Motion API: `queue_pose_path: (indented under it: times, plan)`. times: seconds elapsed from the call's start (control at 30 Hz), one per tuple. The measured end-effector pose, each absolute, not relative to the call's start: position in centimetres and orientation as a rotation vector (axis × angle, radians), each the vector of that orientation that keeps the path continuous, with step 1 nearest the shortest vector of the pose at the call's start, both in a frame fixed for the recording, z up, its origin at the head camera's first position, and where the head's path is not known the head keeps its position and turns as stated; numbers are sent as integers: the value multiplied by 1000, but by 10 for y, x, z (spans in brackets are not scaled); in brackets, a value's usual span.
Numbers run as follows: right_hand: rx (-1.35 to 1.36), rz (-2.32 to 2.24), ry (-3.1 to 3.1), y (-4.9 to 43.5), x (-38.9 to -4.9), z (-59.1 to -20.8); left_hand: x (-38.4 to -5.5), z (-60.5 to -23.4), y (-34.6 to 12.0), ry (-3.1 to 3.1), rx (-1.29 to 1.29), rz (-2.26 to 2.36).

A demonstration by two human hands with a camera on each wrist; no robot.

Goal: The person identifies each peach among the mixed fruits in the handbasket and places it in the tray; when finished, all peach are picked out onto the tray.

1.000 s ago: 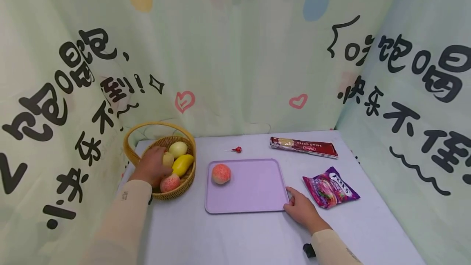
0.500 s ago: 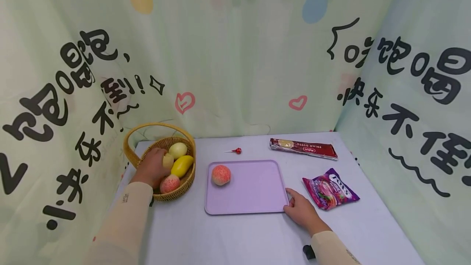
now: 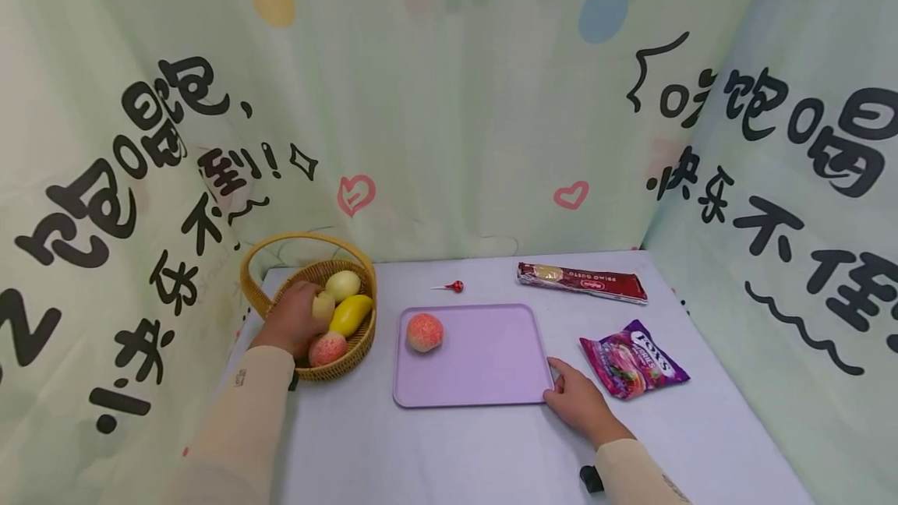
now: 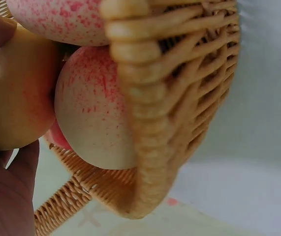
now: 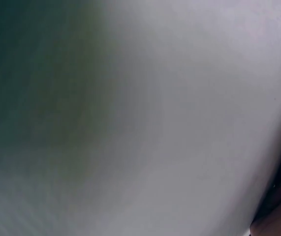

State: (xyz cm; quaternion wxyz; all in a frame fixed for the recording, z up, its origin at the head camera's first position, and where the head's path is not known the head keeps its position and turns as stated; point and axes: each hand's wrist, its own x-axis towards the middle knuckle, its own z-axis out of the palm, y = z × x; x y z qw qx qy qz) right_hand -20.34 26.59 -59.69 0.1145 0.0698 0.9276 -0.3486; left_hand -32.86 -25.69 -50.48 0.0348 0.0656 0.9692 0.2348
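Observation:
In the head view, my left hand (image 3: 295, 318) reaches into a wicker basket (image 3: 361, 345) at the table's left. It grips a round yellow fruit with a reddish blush (image 4: 17, 91), thumb and fingers on opposite sides in the left wrist view. Beside that fruit lie a pink-speckled peach (image 4: 93, 108), a yellow mango-shaped fruit (image 3: 351, 315) and a pale yellow-green fruit (image 3: 343, 285). My right hand (image 3: 581, 405) holds the right edge of a lilac tray (image 3: 484, 357) near its front corner. On the tray's left part rests another peach (image 3: 425, 332). The right wrist view is mostly blurred.
Behind the tray lie a small red-headed pointed item (image 3: 456, 286) and a long dark red packet (image 3: 582, 281). A purple snack bag (image 3: 634, 359) lies right of the tray. The basket's tall handle (image 3: 309, 237) arches over the fruit. Printed curtains surround the table.
The head view has shifted very slightly. Both hands stay where they were, the left on the yellow fruit and the right at the tray's edge.

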Motion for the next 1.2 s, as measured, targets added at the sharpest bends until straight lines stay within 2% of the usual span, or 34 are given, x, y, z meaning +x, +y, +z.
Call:
queue_pose_path:
  times: [0.7, 1.2]
  plan:
    - [205, -1022, 2713, 265, -205, -596, -316, -498, -251, 3050, 221, 799]
    - [198, -1019, 2716, 267, -204, -598, -298, -476, -233, 3122, 413, 833]
